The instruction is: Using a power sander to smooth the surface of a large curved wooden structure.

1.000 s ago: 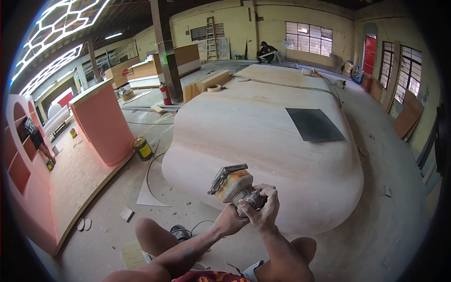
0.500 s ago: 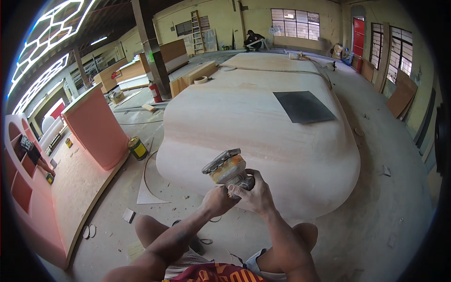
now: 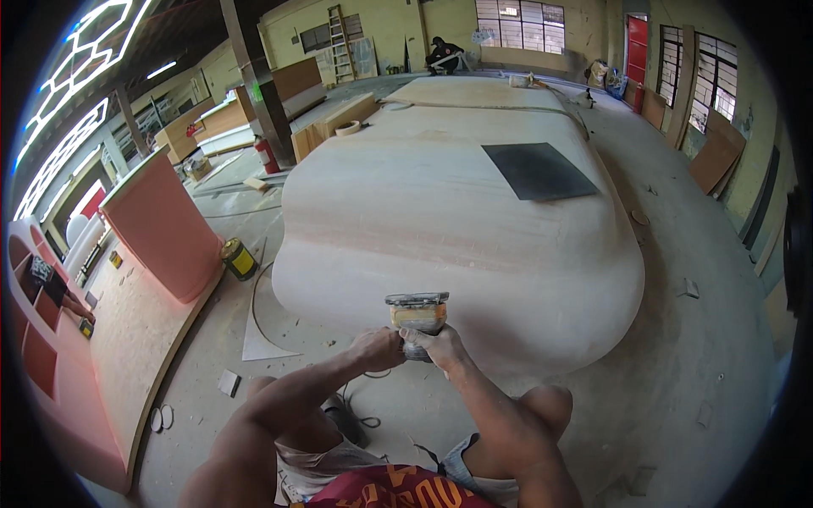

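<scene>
A dusty orbital sander is held out in front of me by both hands, its flat pad facing away. My left hand wraps round its left side, and my right hand grips the right side of its body. Just beyond the pad curves the near face of a large, whitish, rounded form. Whether the pad touches that surface I cannot tell. A dark flat sheet lies on top of the form, toward the right. The fingers' undersides are hidden.
A pink curved panel and a yellow-and-black can stand at left. A tape roll sits by the form's far left edge. A hose crosses its top. Another person crouches at the far end. A cord lies near my feet.
The sander has moved lower and turned from a leftward tilt to nearly level, both hands moving with it and keeping their grip. The view has shifted slightly.
</scene>
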### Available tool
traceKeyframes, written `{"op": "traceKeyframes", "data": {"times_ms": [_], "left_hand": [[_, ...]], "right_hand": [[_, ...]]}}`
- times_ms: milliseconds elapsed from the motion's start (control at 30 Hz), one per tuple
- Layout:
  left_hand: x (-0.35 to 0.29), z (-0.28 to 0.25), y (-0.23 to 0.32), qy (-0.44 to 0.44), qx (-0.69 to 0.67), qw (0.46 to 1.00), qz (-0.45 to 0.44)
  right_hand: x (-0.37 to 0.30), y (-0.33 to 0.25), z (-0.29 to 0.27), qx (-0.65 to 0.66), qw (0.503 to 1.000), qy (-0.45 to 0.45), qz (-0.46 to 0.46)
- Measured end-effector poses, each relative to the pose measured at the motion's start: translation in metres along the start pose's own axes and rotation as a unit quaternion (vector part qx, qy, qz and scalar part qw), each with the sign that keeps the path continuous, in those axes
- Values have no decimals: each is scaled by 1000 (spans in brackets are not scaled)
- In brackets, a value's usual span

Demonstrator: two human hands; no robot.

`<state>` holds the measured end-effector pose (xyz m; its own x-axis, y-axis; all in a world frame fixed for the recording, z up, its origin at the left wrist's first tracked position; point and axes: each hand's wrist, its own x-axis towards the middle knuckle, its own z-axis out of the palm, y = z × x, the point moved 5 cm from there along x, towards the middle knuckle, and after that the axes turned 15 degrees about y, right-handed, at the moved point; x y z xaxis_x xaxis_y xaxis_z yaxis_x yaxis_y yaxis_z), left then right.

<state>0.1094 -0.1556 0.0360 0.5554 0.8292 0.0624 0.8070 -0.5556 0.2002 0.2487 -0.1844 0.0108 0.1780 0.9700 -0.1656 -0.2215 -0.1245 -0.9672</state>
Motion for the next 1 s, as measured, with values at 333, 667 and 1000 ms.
{"op": "traceKeyframes", "data": {"times_ms": [333,667,1000], "left_hand": [[10,14,-16,49,-75,996,-27],[31,20,-17,32,-70,996,-37],[33,26,-15,32,-66,997,4]], "right_hand": [[11,15,6,35,999,15,32],[24,20,-12,45,995,79,35],[19,22,-15,46,995,86,4]]}}
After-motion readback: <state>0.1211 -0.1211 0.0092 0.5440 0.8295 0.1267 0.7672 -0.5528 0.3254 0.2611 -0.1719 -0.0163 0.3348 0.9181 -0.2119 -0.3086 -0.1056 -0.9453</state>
